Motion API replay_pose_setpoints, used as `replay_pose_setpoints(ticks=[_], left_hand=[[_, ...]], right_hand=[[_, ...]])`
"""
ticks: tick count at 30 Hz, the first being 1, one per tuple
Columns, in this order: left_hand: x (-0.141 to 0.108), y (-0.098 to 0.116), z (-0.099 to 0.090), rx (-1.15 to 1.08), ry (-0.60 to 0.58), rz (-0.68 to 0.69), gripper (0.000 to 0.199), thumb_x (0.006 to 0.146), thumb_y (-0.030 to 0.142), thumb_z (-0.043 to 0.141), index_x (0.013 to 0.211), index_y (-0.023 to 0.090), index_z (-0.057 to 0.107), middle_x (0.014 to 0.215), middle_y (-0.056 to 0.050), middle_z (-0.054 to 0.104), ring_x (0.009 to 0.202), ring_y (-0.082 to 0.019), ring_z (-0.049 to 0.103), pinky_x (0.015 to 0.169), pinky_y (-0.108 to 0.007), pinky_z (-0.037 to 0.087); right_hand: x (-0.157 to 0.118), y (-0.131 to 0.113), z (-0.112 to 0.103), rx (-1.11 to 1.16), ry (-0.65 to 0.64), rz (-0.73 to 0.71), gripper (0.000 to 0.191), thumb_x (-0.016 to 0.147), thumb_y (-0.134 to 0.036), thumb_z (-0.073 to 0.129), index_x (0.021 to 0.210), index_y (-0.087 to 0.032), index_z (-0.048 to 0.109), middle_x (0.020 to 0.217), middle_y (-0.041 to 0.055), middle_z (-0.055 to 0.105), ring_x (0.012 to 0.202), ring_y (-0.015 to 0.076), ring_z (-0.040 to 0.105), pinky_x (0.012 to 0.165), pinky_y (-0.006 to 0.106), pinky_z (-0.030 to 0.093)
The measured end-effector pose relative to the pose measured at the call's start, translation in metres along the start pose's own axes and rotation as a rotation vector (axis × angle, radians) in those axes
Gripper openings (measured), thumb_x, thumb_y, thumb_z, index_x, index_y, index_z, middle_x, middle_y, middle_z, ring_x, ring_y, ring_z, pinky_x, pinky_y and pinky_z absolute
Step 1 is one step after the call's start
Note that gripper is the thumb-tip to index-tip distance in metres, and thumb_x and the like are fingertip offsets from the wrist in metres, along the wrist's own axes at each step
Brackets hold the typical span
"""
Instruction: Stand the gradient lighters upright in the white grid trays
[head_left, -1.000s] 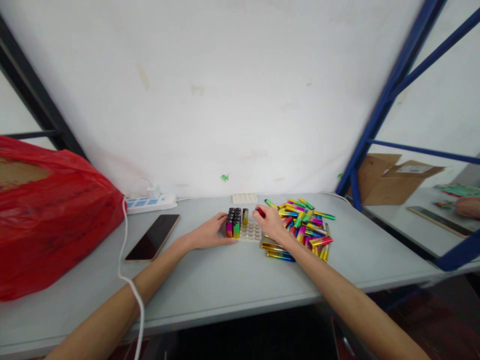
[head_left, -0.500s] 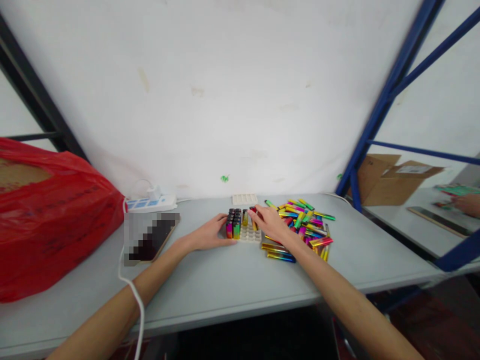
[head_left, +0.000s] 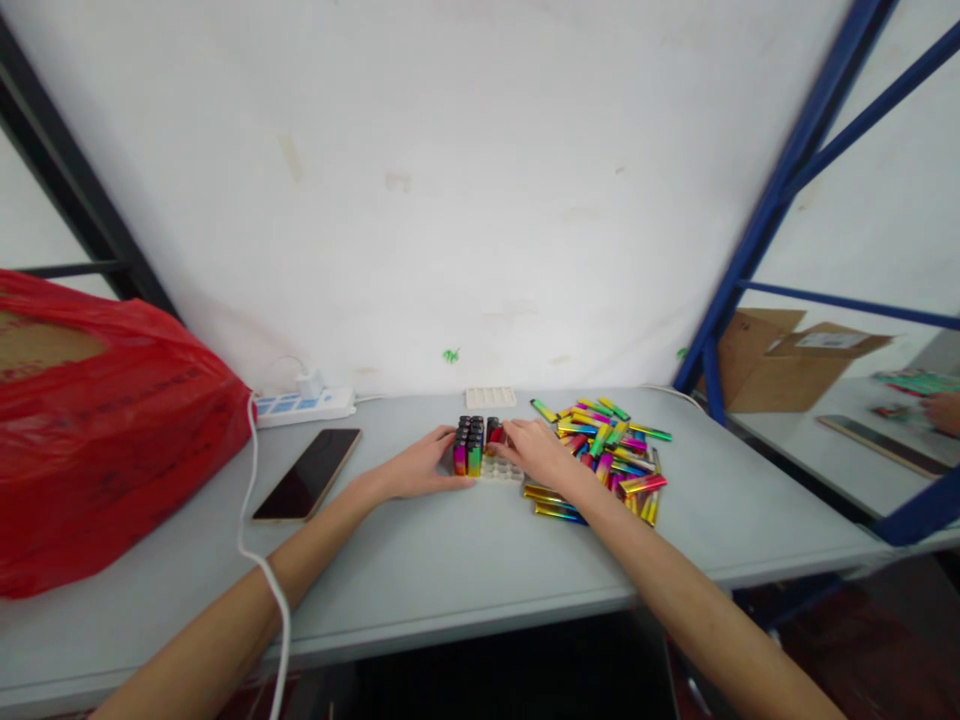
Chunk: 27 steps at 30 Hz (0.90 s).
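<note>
Several shiny lighters with black tops stand upright in rows in a white tray with round holes. My left hand is curled around the tray's left side, thumb at the front corner and fingers behind. Between the fingers of my right hand is a red lighter, held upright over the tray beside the filled rows; whether its base sits in a hole is hidden. To the right of that hand lies a loose pile of multicoloured metallic lighters, partly covered by my forearm.
A second white tray lies by the wall. On the left are a phone, a power strip, a white cable and a red plastic bag. Beyond the blue frame are a cardboard box and another person's hand.
My right hand has shifted slightly left with the red lighter, bringing it next to the standing lighters. My left hand stays at the tray.
</note>
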<state>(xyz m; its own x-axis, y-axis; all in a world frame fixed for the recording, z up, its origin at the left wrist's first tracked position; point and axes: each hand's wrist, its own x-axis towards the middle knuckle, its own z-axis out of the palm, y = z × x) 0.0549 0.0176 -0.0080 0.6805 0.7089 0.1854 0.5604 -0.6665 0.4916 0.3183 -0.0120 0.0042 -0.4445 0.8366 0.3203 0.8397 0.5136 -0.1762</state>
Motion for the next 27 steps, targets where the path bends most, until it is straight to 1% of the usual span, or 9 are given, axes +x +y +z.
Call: replay_pose_setpoints(ticks=[3,7,11,13,17,20,24,27], left_hand=[[0.000,0.002,-0.001,0.018,-0.013,-0.006,0.079,0.085,0.065,0.078,0.146,0.018,0.059,0.153,-0.016,0.057,0.140,-0.038,0.057,0.126,-0.048,0.042],[-0.001,0.002,-0.002,0.016,-0.012,0.000,0.077,0.086,0.065,0.078,0.145,0.019,0.059,0.152,-0.016,0.058,0.140,-0.037,0.057,0.125,-0.048,0.042],[-0.001,0.002,-0.002,0.013,-0.015,0.001,0.076,0.086,0.067,0.077,0.143,0.019,0.060,0.151,-0.016,0.059,0.139,-0.037,0.058,0.125,-0.048,0.043],[-0.001,0.001,-0.001,0.020,-0.018,0.004,0.077,0.086,0.067,0.077,0.143,0.019,0.060,0.151,-0.016,0.058,0.139,-0.037,0.058,0.124,-0.047,0.043],[0.000,0.000,0.000,0.011,-0.009,-0.006,0.079,0.085,0.067,0.078,0.145,0.020,0.059,0.151,-0.016,0.058,0.139,-0.037,0.058,0.125,-0.048,0.043],[0.000,-0.001,0.000,-0.008,0.005,0.008,0.079,0.084,0.067,0.079,0.145,0.022,0.059,0.151,-0.015,0.058,0.138,-0.037,0.059,0.124,-0.049,0.044],[-0.001,-0.001,0.000,-0.005,0.005,0.022,0.077,0.085,0.068,0.078,0.144,0.021,0.060,0.151,-0.015,0.059,0.137,-0.036,0.059,0.124,-0.050,0.044],[-0.001,0.001,-0.001,-0.002,-0.007,0.015,0.078,0.086,0.067,0.077,0.146,0.019,0.058,0.151,-0.016,0.058,0.138,-0.037,0.058,0.124,-0.050,0.044]], right_hand=[[0.000,0.001,-0.004,0.021,-0.041,-0.014,0.028,0.107,-0.040,0.064,0.093,-0.016,0.070,0.091,0.0101,0.076,0.081,0.0206,0.067,0.076,0.030,0.043],[-0.008,0.012,-0.020,0.228,-0.147,-0.050,0.027,0.105,-0.039,0.065,0.093,-0.016,0.074,0.082,0.0055,0.075,0.075,0.0176,0.066,0.070,0.026,0.043],[-0.019,0.028,-0.041,0.405,-0.325,-0.009,0.024,0.094,-0.041,0.077,0.094,-0.017,0.078,0.076,0.0020,0.076,0.067,0.0164,0.065,0.064,0.025,0.044],[-0.023,0.034,-0.048,0.435,-0.370,0.005,0.024,0.086,-0.042,0.083,0.090,-0.019,0.079,0.074,0.0003,0.075,0.064,0.0159,0.064,0.060,0.025,0.043],[-0.026,0.036,-0.055,0.414,-0.416,0.014,0.024,0.074,-0.041,0.091,0.081,-0.021,0.079,0.070,-0.0029,0.072,0.062,0.0149,0.060,0.057,0.024,0.039],[-0.026,0.032,-0.054,0.420,-0.440,0.036,0.021,0.071,-0.037,0.092,0.080,-0.023,0.080,0.064,-0.0047,0.068,0.057,0.0139,0.057,0.053,0.024,0.036],[-0.024,0.027,-0.049,0.368,-0.406,0.039,0.011,0.073,-0.027,0.089,0.076,-0.023,0.080,0.062,-0.0043,0.065,0.054,0.0130,0.054,0.052,0.024,0.033],[-0.023,0.030,-0.048,0.326,-0.364,-0.048,0.008,0.078,-0.023,0.085,0.080,-0.021,0.078,0.073,-0.0012,0.069,0.064,0.0150,0.059,0.060,0.025,0.041]])
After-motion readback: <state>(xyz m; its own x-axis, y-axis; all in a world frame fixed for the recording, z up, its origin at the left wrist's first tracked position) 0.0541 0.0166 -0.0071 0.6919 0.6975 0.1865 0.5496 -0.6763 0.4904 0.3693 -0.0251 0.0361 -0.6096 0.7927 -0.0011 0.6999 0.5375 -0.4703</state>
